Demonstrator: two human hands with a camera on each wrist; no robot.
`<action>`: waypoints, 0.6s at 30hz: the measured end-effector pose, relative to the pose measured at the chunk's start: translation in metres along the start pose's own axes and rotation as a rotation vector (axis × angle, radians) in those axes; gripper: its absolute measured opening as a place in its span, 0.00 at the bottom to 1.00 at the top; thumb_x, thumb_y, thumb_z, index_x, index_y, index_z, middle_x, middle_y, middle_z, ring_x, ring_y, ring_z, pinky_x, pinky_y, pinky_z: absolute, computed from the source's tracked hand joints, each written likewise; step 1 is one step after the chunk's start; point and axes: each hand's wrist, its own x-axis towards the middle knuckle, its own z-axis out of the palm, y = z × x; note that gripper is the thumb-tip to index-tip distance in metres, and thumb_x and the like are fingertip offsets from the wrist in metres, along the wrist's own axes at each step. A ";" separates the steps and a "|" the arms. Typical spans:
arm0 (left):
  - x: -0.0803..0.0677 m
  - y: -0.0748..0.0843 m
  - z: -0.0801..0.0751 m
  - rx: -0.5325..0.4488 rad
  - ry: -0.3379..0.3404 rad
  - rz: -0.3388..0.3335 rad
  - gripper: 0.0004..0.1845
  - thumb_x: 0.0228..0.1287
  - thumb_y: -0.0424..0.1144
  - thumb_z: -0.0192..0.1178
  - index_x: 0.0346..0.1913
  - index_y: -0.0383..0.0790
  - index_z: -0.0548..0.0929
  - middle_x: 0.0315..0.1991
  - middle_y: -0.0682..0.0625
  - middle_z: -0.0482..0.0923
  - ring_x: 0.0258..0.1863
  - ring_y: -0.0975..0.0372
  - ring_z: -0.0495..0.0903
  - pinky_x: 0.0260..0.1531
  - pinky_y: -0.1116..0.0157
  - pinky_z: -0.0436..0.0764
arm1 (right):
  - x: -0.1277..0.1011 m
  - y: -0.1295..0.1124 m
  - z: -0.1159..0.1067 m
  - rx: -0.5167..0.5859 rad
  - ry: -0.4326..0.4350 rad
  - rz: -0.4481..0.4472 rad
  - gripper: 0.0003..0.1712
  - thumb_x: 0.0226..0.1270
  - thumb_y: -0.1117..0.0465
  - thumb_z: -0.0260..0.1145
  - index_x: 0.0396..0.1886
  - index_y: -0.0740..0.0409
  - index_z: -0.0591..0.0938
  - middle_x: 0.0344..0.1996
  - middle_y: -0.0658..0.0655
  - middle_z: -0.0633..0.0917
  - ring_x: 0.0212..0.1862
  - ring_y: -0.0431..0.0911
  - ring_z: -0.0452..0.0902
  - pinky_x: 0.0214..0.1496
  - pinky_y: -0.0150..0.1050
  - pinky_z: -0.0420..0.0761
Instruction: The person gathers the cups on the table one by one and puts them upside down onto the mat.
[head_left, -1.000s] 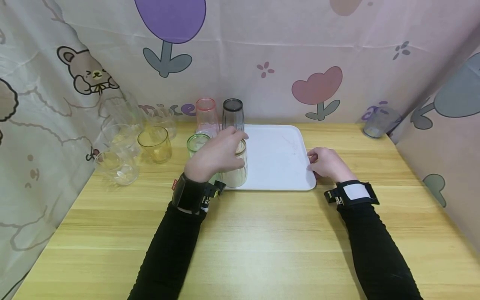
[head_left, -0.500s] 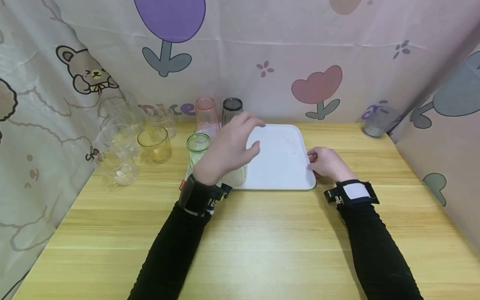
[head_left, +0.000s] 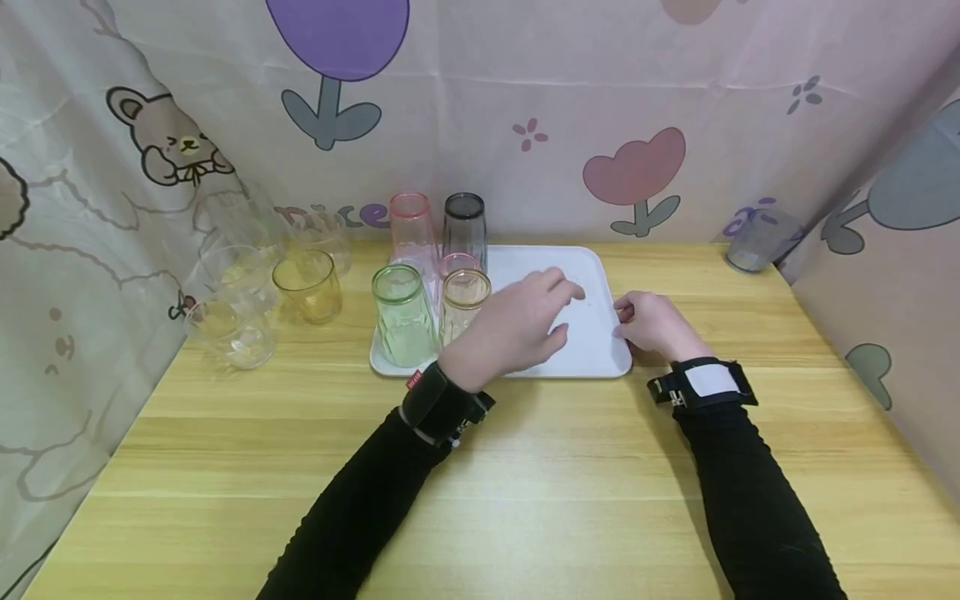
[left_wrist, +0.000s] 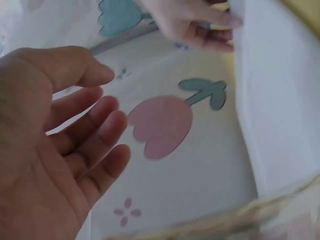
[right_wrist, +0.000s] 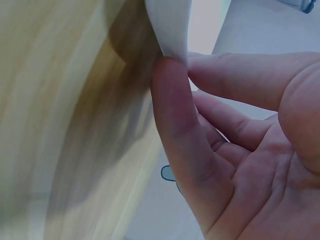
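Note:
A white tray (head_left: 585, 292) lies on the table, with glasses grouped on its left part. These are a green glass (head_left: 405, 325), a yellowish glass (head_left: 461, 304), a pink glass (head_left: 412, 229) and a dark grey glass (head_left: 465, 229). My left hand (head_left: 513, 329) hovers over the tray's middle, partly hiding the yellowish glass. In the left wrist view its fingers are loosely bent with nothing between them. My right hand (head_left: 656, 325) pinches the tray's right edge between thumb and index finger (right_wrist: 175, 100), as the right wrist view shows.
An amber cup (head_left: 309, 287) and several clear glasses (head_left: 240, 337) stand left of the tray. A bluish glass (head_left: 761, 242) is at the back right corner. Patterned cloth (head_left: 525, 83) hangs behind the wooden table (head_left: 525, 483).
My left hand has come away from the yellowish glass and moved right over the tray, uncovering the glasses. My right hand stays at the tray's edge.

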 end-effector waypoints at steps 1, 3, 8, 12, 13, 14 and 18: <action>0.001 0.002 0.004 0.005 -0.046 -0.002 0.20 0.69 0.37 0.63 0.62 0.41 0.80 0.54 0.49 0.78 0.47 0.58 0.79 0.41 0.65 0.81 | 0.000 0.000 0.000 -0.001 0.001 -0.006 0.25 0.70 0.68 0.67 0.63 0.76 0.75 0.50 0.72 0.82 0.45 0.58 0.80 0.45 0.46 0.83; 0.003 0.004 0.012 0.003 -0.142 -0.018 0.19 0.69 0.37 0.63 0.62 0.42 0.81 0.53 0.50 0.79 0.48 0.58 0.79 0.41 0.64 0.82 | 0.000 0.001 0.000 -0.007 0.003 -0.014 0.25 0.70 0.68 0.67 0.63 0.76 0.75 0.49 0.72 0.82 0.46 0.58 0.80 0.46 0.47 0.83; 0.003 0.005 0.029 0.000 -0.346 -0.078 0.20 0.69 0.39 0.67 0.62 0.45 0.82 0.55 0.50 0.78 0.52 0.60 0.80 0.44 0.63 0.84 | -0.001 0.001 0.000 -0.005 -0.001 -0.012 0.25 0.70 0.68 0.67 0.63 0.77 0.75 0.49 0.71 0.81 0.45 0.58 0.79 0.45 0.46 0.82; 0.000 0.004 0.038 -0.005 -0.445 -0.139 0.20 0.70 0.38 0.67 0.63 0.46 0.83 0.56 0.50 0.79 0.52 0.61 0.81 0.47 0.64 0.84 | 0.000 0.000 0.000 0.003 -0.001 -0.012 0.25 0.70 0.69 0.67 0.63 0.77 0.74 0.49 0.72 0.81 0.44 0.58 0.80 0.43 0.45 0.82; 0.000 0.004 0.039 -0.006 -0.463 -0.151 0.19 0.70 0.37 0.66 0.63 0.46 0.83 0.55 0.50 0.79 0.52 0.61 0.81 0.47 0.64 0.84 | 0.000 0.000 0.000 0.004 0.001 -0.014 0.25 0.70 0.69 0.67 0.63 0.77 0.74 0.49 0.72 0.81 0.44 0.58 0.80 0.43 0.45 0.83; -0.001 0.003 0.041 -0.008 -0.479 -0.160 0.19 0.71 0.37 0.65 0.62 0.46 0.84 0.55 0.50 0.79 0.51 0.61 0.81 0.47 0.65 0.84 | 0.000 0.001 0.000 0.004 0.002 -0.016 0.25 0.70 0.69 0.67 0.63 0.77 0.75 0.49 0.72 0.81 0.44 0.58 0.80 0.44 0.45 0.83; -0.003 0.002 0.045 -0.025 -0.525 -0.178 0.16 0.71 0.35 0.65 0.59 0.47 0.86 0.55 0.51 0.81 0.51 0.62 0.81 0.48 0.65 0.84 | 0.001 0.002 0.001 -0.001 0.006 -0.020 0.25 0.70 0.69 0.67 0.63 0.77 0.75 0.49 0.72 0.81 0.45 0.58 0.80 0.46 0.47 0.82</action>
